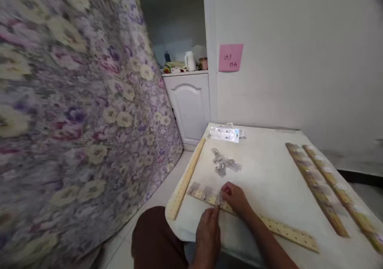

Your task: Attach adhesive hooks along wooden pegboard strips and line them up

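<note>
A pale wooden strip with rows of holes (287, 231) lies slantwise along the near side of the table, under my hands. Small clear plastic packets (194, 187) with metal pieces sit along its left part. My right hand (236, 199) is above the strip, thumb and fingers pinched at a small clear packet, partly hidden by the fingers. From the near edge, my left hand (208, 229) reaches up with its fingers closed together. Its fingertips meet the strip just below that packet; what they pinch is too small to make out. Loose clear packets (223, 163) lie in a pile beyond the strip.
Another holed strip (187, 177) lies along the table's left edge. Two strips bearing packets (317, 189) (344, 193) are on the right. Clear packaging (224, 134) rests at the back of the white table (263, 169). A floral curtain (89, 121) hangs left; a pink note (230, 57) is on the wall.
</note>
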The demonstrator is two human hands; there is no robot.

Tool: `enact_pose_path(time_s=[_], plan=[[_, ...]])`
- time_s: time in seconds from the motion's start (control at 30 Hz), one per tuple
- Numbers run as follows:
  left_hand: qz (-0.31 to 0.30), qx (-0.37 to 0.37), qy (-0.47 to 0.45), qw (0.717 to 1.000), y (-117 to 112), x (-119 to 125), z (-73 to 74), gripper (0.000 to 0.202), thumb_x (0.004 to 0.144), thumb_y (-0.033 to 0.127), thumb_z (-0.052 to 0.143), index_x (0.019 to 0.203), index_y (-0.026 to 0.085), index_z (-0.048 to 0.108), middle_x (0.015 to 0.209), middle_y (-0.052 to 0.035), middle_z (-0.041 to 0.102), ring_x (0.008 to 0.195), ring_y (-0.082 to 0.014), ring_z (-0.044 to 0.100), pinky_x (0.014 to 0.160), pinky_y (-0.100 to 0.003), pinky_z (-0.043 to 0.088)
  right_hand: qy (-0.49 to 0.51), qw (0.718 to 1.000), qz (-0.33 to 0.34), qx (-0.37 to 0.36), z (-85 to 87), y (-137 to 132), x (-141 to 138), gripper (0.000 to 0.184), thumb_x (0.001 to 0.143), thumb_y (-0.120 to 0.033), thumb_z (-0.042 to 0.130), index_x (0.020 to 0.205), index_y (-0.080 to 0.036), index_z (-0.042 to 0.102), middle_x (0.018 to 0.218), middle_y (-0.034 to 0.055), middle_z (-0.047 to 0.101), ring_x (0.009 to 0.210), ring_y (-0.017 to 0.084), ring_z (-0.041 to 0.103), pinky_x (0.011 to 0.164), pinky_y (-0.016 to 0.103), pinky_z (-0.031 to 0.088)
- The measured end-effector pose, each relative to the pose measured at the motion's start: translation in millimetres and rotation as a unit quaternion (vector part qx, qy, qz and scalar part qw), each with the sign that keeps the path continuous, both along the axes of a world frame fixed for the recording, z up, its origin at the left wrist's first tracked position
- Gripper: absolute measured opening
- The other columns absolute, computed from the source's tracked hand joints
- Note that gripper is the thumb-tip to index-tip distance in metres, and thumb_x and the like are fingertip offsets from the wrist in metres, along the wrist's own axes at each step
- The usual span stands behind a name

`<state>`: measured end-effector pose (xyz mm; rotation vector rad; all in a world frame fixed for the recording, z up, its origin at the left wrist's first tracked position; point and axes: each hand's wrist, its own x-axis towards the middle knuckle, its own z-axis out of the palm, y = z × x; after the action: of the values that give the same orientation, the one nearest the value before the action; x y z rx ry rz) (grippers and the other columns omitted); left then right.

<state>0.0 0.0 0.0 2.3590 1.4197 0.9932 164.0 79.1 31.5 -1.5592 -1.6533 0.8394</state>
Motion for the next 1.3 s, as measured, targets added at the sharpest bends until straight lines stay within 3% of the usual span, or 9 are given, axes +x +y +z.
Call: enact_pose_path(time_s=[0.17, 0.33, 0.97, 1.13, 1.3], plan=[[-0.009, 0.011, -0.011, 1.0, 0.7, 1.2, 0.1, 0.057, 0.078, -0.002, 0.034, 0.131, 0.018, 0.044, 0.108, -0.0112, 0.055, 0.101, -0.0202, 0.053, 0.088, -0.038, 0.05, 0.003, 1.0, 0.009, 0.012, -1.0, -2.9, -0.4, 0.019, 0.073, -0.023, 0.048, 0.086, -0.019, 0.062, 0.061, -0.003, 0.058, 0.06, 0.014, 0.054, 0.059, 0.023, 0.037], [-0.017, 0.013, -0.023, 0.999, 2.0, 0.7, -1.5, 0.057, 0.078, -0.003, 0.034, 0.131, 0.016, 0.043, 0.107, -0.0111, 0.055, 0.099, -0.0195, 0.053, 0.087, -0.037, 0.05, 0.019, 1.0, 0.002, -0.01, -2.7, -2.9, -3.1, 0.018, 0.071, -0.032, 0.059, 0.084, -0.02, 0.061, 0.063, -0.0027, 0.062, 0.06, 0.014, 0.056, 0.058, 0.023, 0.038], [-0.018, 0.006, -0.031, 0.999, 4.4, 0.7, 3.1, 0.048, 0.082, 0.003, 0.037, 0.126, 0.015, 0.049, 0.105, -0.0115, 0.057, 0.098, -0.0195, 0.055, 0.087, -0.036, 0.05, 0.063, 0.996, -0.008, -0.056, -1.8, 1.4, -1.4, 0.028, 0.061, -0.026, 0.067, 0.088, -0.02, 0.064, 0.076, -0.0015, 0.066, 0.066, 0.014, 0.057, 0.062, 0.024, 0.039], [-0.016, 0.016, -0.024, 0.999, 5.0, -0.6, 5.4, 0.046, 0.082, 0.004, 0.037, 0.125, 0.014, 0.05, 0.105, -0.0116, 0.058, 0.098, -0.019, 0.057, 0.085, -0.034, 0.052, 0.054, 0.998, -0.012, -0.033, -2.0, 0.4, -1.2, 0.027, 0.062, -0.028, 0.067, 0.088, -0.02, 0.065, 0.079, 0.0001, 0.066, 0.068, 0.015, 0.057, 0.064, 0.025, 0.04], [-0.009, 0.034, -0.017, 0.999, 5.5, -2.6, 2.3, 0.047, 0.082, 0.004, 0.038, 0.127, 0.016, 0.046, 0.107, -0.0104, 0.059, 0.1, -0.0181, 0.058, 0.086, -0.032, 0.052, 0.109, 0.994, -0.016, -0.017, -8.7, 2.2, 3.2, 0.025, 0.068, -0.033, 0.063, 0.087, -0.017, 0.064, 0.078, 0.0028, 0.066, 0.068, 0.016, 0.058, 0.064, 0.026, 0.043]])
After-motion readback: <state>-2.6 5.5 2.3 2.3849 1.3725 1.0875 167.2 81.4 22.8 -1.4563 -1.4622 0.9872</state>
